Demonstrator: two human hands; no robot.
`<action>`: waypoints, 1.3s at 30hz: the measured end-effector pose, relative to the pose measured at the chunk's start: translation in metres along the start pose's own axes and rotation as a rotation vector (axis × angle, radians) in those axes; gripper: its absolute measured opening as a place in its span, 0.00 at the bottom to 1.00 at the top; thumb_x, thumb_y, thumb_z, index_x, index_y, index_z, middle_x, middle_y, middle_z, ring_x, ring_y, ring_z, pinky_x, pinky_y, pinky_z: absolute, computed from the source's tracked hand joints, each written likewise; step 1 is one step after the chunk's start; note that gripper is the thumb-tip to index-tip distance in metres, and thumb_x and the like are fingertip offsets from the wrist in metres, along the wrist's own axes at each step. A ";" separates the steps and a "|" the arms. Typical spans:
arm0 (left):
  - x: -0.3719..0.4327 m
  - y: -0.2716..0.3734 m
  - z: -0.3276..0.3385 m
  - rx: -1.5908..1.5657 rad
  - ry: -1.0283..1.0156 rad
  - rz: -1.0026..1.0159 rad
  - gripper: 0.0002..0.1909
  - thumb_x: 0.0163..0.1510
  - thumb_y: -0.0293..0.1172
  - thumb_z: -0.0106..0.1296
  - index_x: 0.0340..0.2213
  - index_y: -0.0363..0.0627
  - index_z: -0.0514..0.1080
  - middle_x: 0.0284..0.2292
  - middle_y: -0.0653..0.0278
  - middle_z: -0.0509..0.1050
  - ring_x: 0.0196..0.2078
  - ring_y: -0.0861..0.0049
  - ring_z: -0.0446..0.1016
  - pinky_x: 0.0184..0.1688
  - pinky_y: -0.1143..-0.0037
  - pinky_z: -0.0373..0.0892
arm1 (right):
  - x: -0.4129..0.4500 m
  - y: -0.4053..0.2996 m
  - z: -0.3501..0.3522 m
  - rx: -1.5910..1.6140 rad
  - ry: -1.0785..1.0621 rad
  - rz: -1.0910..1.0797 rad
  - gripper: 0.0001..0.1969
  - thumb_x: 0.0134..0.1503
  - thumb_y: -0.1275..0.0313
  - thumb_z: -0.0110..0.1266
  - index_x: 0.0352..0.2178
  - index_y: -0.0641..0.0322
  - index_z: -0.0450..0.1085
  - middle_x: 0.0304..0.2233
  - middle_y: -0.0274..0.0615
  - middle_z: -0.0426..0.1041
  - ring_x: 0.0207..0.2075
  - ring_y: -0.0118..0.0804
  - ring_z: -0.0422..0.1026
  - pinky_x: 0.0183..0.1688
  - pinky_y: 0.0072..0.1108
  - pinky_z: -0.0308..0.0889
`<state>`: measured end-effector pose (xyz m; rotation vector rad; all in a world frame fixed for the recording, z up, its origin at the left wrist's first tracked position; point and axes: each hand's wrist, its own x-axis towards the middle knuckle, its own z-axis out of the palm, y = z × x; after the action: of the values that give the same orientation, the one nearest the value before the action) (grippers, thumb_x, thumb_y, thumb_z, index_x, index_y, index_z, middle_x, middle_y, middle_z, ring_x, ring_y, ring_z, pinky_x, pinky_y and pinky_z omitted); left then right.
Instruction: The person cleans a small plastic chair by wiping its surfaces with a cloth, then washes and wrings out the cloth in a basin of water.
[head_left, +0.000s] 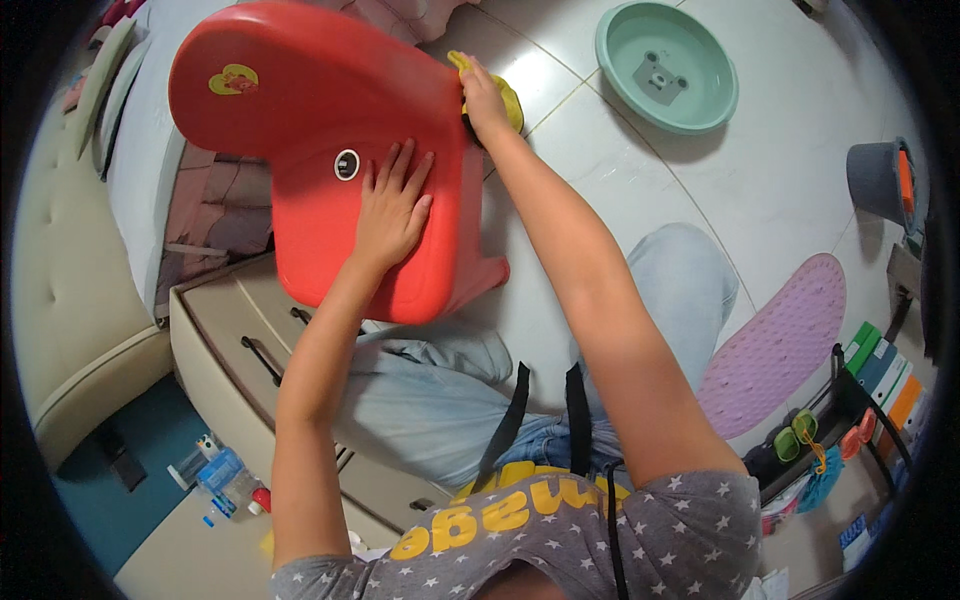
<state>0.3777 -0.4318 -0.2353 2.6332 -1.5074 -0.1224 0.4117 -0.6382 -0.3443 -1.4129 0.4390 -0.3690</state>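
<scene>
A red plastic child's chair (315, 232) stands before me on the tiled floor, with a yellow sticker (234, 79) on its backrest. My left hand (394, 206) lies flat on the seat with the fingers spread, just right of a round hole (346, 165) rimmed in white. At the chair's right side, my right hand (481, 94) grips a yellow cloth (510, 105) against the edge where backrest and seat meet. Part of the cloth is hidden under the palm.
A green plastic basin (667, 67) with a bear print stands on the floor at upper right. Farther right are a grey bucket (874, 176) and a purple textured mat (780, 352). A drawer cabinet (225, 315) and a bed (142, 150) border the left. My jeans-clad legs are folded below the chair.
</scene>
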 end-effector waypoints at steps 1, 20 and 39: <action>0.002 0.001 0.001 0.004 0.013 0.000 0.28 0.55 0.41 0.38 0.57 0.51 0.55 0.60 0.55 0.50 0.62 0.59 0.48 0.61 0.53 0.41 | -0.004 0.002 0.001 -0.004 0.062 -0.001 0.26 0.60 0.63 0.33 0.59 0.61 0.50 0.62 0.50 0.47 0.64 0.45 0.44 0.63 0.28 0.39; 0.005 -0.013 0.000 0.012 0.074 -0.023 0.27 0.55 0.41 0.38 0.57 0.56 0.56 0.60 0.58 0.51 0.62 0.61 0.48 0.61 0.54 0.44 | -0.197 -0.038 0.044 -0.137 0.179 -0.096 0.28 0.58 0.70 0.39 0.59 0.66 0.47 0.61 0.54 0.47 0.63 0.50 0.44 0.64 0.34 0.38; 0.009 -0.013 0.002 0.034 0.027 -0.035 0.28 0.58 0.42 0.33 0.58 0.51 0.54 0.61 0.56 0.49 0.63 0.58 0.45 0.62 0.56 0.41 | -0.295 -0.037 0.079 -0.368 0.207 -0.246 0.28 0.55 0.71 0.39 0.59 0.60 0.49 0.61 0.53 0.45 0.62 0.56 0.43 0.62 0.40 0.38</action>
<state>0.3931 -0.4335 -0.2389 2.6776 -1.4682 -0.0642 0.1965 -0.4288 -0.2780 -1.8033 0.5205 -0.6632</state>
